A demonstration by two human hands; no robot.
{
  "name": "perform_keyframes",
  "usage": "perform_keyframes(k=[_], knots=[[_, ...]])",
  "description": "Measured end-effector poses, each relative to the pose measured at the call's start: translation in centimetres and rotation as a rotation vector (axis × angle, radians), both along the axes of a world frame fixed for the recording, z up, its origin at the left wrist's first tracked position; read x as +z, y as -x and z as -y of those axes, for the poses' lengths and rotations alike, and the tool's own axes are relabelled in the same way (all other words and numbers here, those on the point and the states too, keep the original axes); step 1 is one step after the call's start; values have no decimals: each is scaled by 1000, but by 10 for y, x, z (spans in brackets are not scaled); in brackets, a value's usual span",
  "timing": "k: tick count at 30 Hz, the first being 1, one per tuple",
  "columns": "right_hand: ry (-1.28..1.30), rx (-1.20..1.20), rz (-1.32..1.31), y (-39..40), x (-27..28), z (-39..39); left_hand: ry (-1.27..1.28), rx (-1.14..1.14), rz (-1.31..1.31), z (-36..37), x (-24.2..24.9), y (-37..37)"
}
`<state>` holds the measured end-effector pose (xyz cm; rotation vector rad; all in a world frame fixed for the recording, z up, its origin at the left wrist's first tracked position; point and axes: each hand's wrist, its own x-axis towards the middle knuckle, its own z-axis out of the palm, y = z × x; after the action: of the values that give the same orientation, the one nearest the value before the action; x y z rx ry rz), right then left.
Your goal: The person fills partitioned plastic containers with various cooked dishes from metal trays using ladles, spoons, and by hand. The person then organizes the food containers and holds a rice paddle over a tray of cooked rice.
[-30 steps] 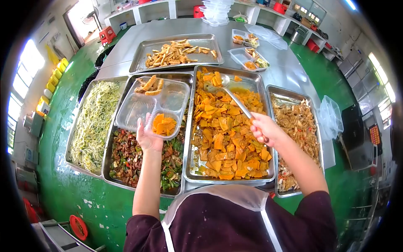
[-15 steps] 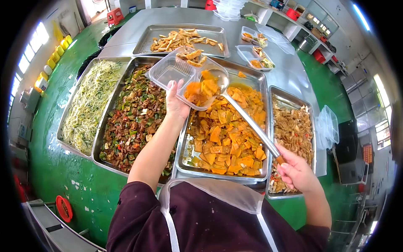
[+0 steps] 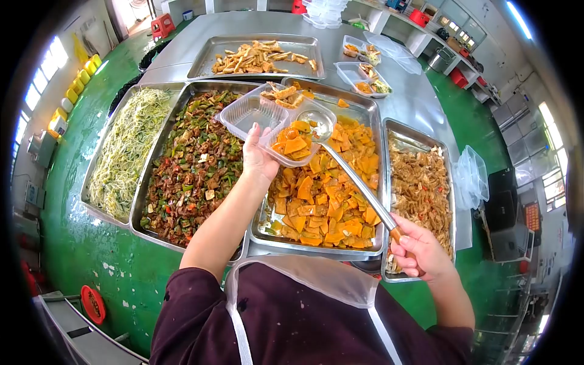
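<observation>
My left hand (image 3: 258,157) grips a clear plastic takeaway box (image 3: 248,115) by its near side, above the trays. Fried strips (image 3: 282,95) lie in its far compartment and orange pumpkin pieces (image 3: 292,145) in its near right one; the left compartment holds nothing. My right hand (image 3: 420,244) is closed round the wooden-ended handle of a metal ladle (image 3: 359,179). The ladle's bowl (image 3: 317,123) is at the box's right edge, with a little food and sauce in it. Below them lies a metal tray (image 3: 382,213) of cooked pumpkin slices (image 3: 322,207).
Left of the pumpkin are trays of meat with green peppers (image 3: 191,164) and bean sprouts (image 3: 131,143). Shredded cabbage-like food (image 3: 420,194) fills a tray at right. Behind stand a tray of fried strips (image 3: 255,58), filled boxes (image 3: 364,79) and stacked clear boxes (image 3: 322,12).
The pumpkin has settled into the box's near right compartment and the ladle bowl has mostly emptied. The box and ladle have shifted slightly within the view.
</observation>
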<state>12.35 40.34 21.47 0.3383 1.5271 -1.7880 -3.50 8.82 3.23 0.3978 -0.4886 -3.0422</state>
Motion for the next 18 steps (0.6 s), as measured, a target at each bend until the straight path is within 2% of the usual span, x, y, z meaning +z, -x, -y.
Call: perform_keyframes(k=[4,6,10,11,12,14,17,18], knots=[[210,-66,26,1,-2,-9,24,63,-7,-8,12,-13],[287,-76,-25,2,-2,-16,-52,30,-11,2,-9,-13],[-19,-138,-266,9,-8,-19,-28,149,43,18,9,-48],[-246,-64,-388,19,-26,-30,17,233,50,25,6,-59],[-648,82,-779,35,-53,-43,30,304,80,35,4,-68],[-1447,391,-1552,69,-104,-66,118,265,-41,49,19,-105],[-1738,662,-1398,100,-119,-83,211,477,49,78,21,-158],[-1743,574,-1447,108,-124,-83,226,526,49,87,23,-180]])
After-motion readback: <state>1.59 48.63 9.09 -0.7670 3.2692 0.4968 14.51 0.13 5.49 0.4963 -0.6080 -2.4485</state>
